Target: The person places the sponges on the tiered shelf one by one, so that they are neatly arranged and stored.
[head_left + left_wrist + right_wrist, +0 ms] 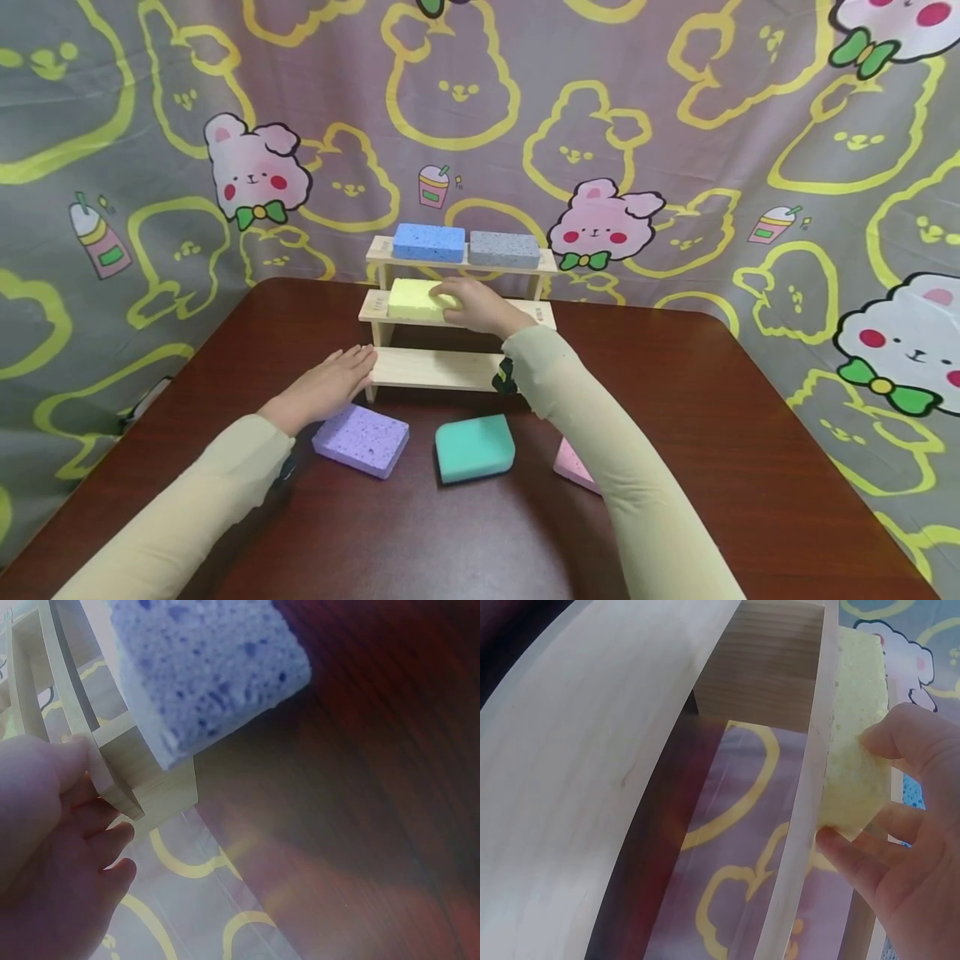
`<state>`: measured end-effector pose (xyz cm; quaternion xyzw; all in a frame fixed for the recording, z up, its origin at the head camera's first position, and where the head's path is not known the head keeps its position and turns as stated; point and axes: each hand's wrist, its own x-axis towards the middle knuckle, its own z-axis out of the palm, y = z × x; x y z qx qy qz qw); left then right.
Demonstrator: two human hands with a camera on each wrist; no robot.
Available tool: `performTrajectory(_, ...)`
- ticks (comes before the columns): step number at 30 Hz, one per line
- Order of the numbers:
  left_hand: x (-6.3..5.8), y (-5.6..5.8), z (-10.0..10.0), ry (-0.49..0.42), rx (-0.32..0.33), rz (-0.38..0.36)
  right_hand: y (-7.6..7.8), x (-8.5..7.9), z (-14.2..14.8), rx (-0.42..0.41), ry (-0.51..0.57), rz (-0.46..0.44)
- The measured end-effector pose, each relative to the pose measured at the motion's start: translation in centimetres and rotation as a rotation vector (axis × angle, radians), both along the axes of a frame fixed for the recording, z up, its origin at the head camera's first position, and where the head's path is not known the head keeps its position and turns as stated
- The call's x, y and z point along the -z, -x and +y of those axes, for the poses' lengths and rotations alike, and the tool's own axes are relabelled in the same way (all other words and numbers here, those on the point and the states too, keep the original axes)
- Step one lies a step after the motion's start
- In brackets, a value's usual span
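My right hand (480,307) pinches the right end of a yellow sponge (411,300) on the middle step of a three-step wooden rack (438,369). In the right wrist view, the thumb lies on one face of the sponge (851,712) and fingertips touch its near end. My left hand (326,387) grips the left end of the lowest step; the left wrist view shows thumb and fingers around the board's end (112,780). Below that hand, a purple speckled sponge (362,440) lies on the table.
On the top step sit a blue sponge (428,242) and a grey sponge (503,249). A green sponge (475,450) lies on the brown table (480,542) before the rack. The right sleeve partly covers a pink sponge (573,467). Behind hangs a patterned curtain (480,183).
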<state>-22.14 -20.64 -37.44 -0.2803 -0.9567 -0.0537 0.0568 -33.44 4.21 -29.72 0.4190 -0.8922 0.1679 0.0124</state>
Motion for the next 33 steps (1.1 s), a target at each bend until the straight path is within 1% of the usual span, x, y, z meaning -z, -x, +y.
performTrajectory(12,0.2,0.2,-0.1,-0.003,0.006,0.009,-0.2,0.0,0.0,-0.017,-0.003,0.028)
performTrajectory(16,0.1,0.1,-0.1,0.000,0.005,0.009,-0.3,0.0,0.1,-0.007,-0.015,0.030)
performTrajectory(23,0.1,0.1,-0.1,0.001,0.004,0.005,-0.9,-0.4,0.8,0.049,-0.012,-0.018)
performTrajectory(33,0.0,0.0,-0.1,-0.001,0.002,-0.003,-1.7,-1.1,2.5,0.041,0.038,-0.049)
